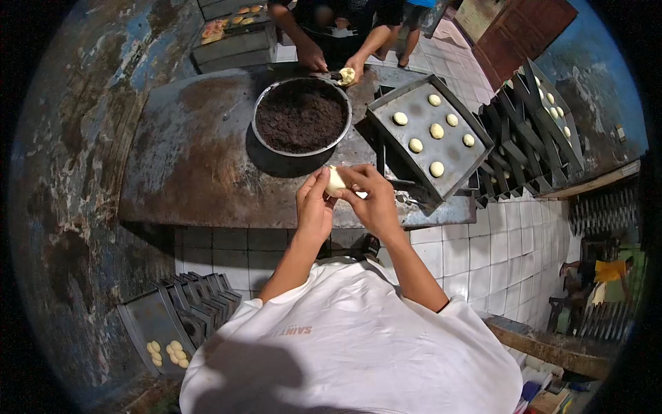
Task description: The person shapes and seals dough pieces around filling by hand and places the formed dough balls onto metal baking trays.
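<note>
Between both hands, over the near edge of the table, I hold a pale piece of dough (336, 182). My left hand (314, 203) grips it from the left, fingers and thumb closed on it. From the other side my right hand (371, 196) pinches it with thumb and fingertips. Just beyond stands a round metal bowl (258, 131) of dark brown crumbly filling (303, 117). To the right, a square metal tray (414, 114) carries several round dough balls (436, 131).
Across the worn table (186, 152), a co-worker's hands hold a piece of dough (347, 76) and a dark tool by the bowl. Stacked metal trays (524, 138) stand at right. Further trays (148, 314) with dough pieces lean at lower left. Baked buns (215, 29) sit behind.
</note>
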